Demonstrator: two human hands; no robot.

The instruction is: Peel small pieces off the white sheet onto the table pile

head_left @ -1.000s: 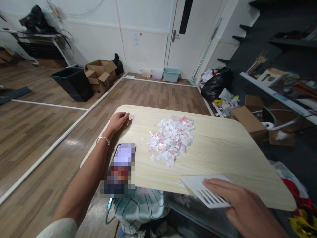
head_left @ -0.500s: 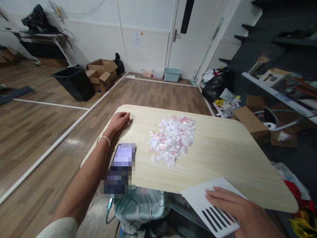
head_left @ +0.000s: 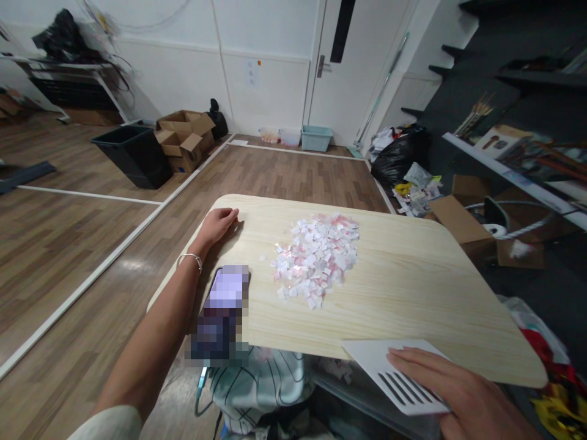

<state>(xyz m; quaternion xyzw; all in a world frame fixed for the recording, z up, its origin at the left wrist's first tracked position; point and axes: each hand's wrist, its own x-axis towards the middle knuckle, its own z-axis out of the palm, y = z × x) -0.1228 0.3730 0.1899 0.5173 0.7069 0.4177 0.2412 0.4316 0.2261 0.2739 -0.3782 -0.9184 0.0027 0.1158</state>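
My left hand (head_left: pixel 219 225) rests at the far left of the light wood table (head_left: pixel 413 275); its fingers are curled in and nothing shows in them. In my right hand (head_left: pixel 431 373), at the near right edge, is a white slotted scraper (head_left: pixel 398 366). Its wide flat end lies over the table's near edge, and the slotted part reaches toward me. Mid-table is a loose pile of small white and pinkish paper pieces (head_left: pixel 316 260), apart from both hands. A phone (head_left: pixel 224 293), blurred out in part, lies by my left forearm.
Below the near edge, a grey bin (head_left: pixel 358 397) holds more paper bits, beside a patterned cloth (head_left: pixel 261 385). A cable (head_left: pixel 200 391) hangs below the phone. A black bin (head_left: pixel 132 156) and cardboard boxes (head_left: pixel 186 137) stand at left; an open carton (head_left: pixel 468 232) stands at right.
My right hand has tilted the scraper flatter, and its front edge has dropped back nearer the table's near edge. More of the grey bin shows. My left hand and the pile stay put.
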